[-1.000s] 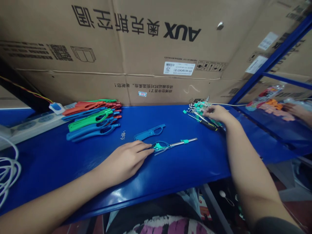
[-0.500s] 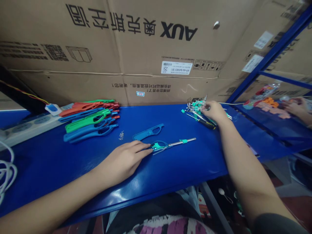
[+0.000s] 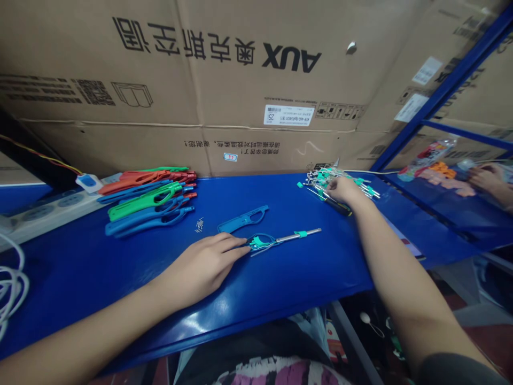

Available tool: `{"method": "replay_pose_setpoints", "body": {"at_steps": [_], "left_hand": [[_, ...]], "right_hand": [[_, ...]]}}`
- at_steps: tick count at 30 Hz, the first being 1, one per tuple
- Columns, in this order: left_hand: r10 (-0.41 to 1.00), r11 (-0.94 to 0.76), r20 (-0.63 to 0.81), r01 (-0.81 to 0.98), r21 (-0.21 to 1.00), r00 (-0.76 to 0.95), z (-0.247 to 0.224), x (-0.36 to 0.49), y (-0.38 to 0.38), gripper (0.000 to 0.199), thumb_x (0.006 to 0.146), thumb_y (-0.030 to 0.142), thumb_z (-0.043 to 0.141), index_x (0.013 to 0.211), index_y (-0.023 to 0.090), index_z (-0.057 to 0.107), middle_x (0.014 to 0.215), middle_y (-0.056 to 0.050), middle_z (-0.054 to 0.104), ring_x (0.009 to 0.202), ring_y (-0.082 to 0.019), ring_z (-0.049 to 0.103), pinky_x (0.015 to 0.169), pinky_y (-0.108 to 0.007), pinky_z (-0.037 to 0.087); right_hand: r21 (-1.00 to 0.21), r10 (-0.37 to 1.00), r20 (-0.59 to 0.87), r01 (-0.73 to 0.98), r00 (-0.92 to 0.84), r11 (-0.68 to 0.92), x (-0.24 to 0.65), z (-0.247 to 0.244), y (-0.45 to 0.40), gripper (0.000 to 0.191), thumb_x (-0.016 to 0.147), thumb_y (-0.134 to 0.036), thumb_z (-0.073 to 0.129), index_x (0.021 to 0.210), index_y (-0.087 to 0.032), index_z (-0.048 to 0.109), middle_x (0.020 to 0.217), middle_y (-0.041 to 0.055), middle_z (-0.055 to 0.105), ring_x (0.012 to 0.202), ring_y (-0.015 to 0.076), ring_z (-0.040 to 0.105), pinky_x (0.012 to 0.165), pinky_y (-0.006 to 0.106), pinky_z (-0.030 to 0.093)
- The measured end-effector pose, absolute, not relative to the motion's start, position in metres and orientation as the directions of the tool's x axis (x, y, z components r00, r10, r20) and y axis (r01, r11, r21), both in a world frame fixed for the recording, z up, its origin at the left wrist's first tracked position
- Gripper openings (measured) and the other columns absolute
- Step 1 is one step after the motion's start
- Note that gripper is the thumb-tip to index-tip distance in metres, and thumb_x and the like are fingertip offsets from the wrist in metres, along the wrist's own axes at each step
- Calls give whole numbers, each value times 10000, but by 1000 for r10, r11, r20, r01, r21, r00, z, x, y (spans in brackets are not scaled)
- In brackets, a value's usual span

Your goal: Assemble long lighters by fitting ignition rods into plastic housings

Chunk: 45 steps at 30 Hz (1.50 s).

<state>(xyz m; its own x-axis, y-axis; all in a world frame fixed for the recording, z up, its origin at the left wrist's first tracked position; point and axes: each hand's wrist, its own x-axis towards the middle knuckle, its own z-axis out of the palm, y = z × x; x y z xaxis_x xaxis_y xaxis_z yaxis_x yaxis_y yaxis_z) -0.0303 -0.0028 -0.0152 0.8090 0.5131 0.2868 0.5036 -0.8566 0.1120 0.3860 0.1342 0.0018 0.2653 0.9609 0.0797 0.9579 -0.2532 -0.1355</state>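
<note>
My left hand [image 3: 210,262] is closed over the handle end of a blue lighter half with teal parts [image 3: 260,243], lying on the table. A metal tube [image 3: 288,237] with a teal clip extends right from it. Behind it lies a loose blue handle shell [image 3: 243,218]. My right hand [image 3: 340,189] reaches down at the pile of metal rods and teal parts [image 3: 363,185], beside a black and yellow screwdriver [image 3: 340,208]; its fingertips are partly hidden, and what they touch is too small to name.
Red, blue and green lighters [image 3: 148,202] are stacked at left by a white power strip [image 3: 52,208]. Tiny pins [image 3: 199,224] lie near them. Cardboard [image 3: 224,96] stands behind. Rightward are a blue frame [image 3: 404,128], bottle [image 3: 428,159], orange parts [image 3: 441,170] and another person's hand [image 3: 487,179].
My right hand has moved slightly left and down, lower into the pile. My left hand stays on the blue lighter half.
</note>
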Motion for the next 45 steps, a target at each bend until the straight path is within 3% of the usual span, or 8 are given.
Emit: {"method": "replay_pose_setpoints", "body": {"at_steps": [9, 13, 16, 24, 27, 31, 38, 45], "left_hand": [[555, -832, 299, 523, 186, 776, -13, -29, -4, 375, 979, 120, 454, 1269, 202, 676, 1289, -69, 702, 1139, -255, 670, 946, -418, 587], [694, -714, 351, 544, 440, 628, -10, -22, -7, 330, 972, 232, 547, 1264, 178, 692, 1228, -79, 733, 1143, -247, 675, 994, -402, 564], [826, -543, 328, 494, 679, 458, -11, -15, -9, 358, 964, 353, 611, 1272, 191, 696, 1258, -77, 727, 1148, -241, 688, 1025, -385, 548], [906, -282, 226, 112, 953, 358, -11, -6, -14, 196, 938, 334, 653, 942, 175, 768, 1164, -72, 761, 1057, -219, 720, 943, -315, 577], [922, -280, 233, 117, 953, 310, -7, -9, -11, 181, 923, 338, 673, 917, 173, 746, 1035, -50, 774, 931, -174, 720, 844, -257, 584], [920, -325, 236, 272, 906, 313, -4, -14, -4, 167, 925, 330, 671, 905, 174, 726, 913, -17, 747, 818, -132, 674, 754, -215, 543], [863, -444, 226, 467, 765, 451, -6, -18, -3, 179, 919, 352, 681, 922, 185, 746, 740, 18, 648, 641, -101, 564, 588, -212, 429], [832, -503, 228, 514, 695, 506, -8, -18, -2, 150, 921, 286, 660, 947, 182, 765, 784, -9, 649, 689, -119, 577, 629, -229, 429]], "right_hand": [[-241, 951, 180, 948, 252, -206, 365, 32, 114, 143, 766, -302, 699, 796, -163, 719, 768, 87, 699, 710, 217, 621, 633, 297, 427], [-704, 949, 284, 642, -137, 303, 303, 26, 90, 366, 760, -513, 732, 866, -164, 720, 705, 15, 623, 598, 132, 498, 569, 262, 385], [-826, 899, 278, 394, -339, 404, 248, 10, 57, 313, 799, -476, 737, 853, -169, 703, 618, -32, 529, 551, 102, 429, 523, 236, 347], [-651, 634, 388, 288, -669, 702, 208, -9, 13, 195, 914, -363, 703, 959, -174, 697, 807, 14, 658, 664, 106, 546, 626, 229, 442], [-448, 549, 286, 397, -785, 801, 222, -2, 19, 225, 919, -373, 694, 1056, -195, 674, 1052, 63, 667, 902, 178, 635, 751, 282, 478], [-272, 480, 92, 441, -873, 855, 234, 5, 25, 145, 973, -278, 600, 1087, -201, 647, 1106, 55, 642, 805, 162, 628, 676, 287, 452], [-509, 497, 79, 393, -864, 766, 233, 1, 27, 56, 975, -187, 579, 1017, -181, 615, 1048, 43, 611, 882, 143, 607, 750, 256, 475], [-548, 503, 96, 376, -859, 747, 231, 0, 28, 74, 976, -191, 576, 986, -172, 646, 1046, 53, 600, 871, 141, 588, 758, 264, 471]]}}
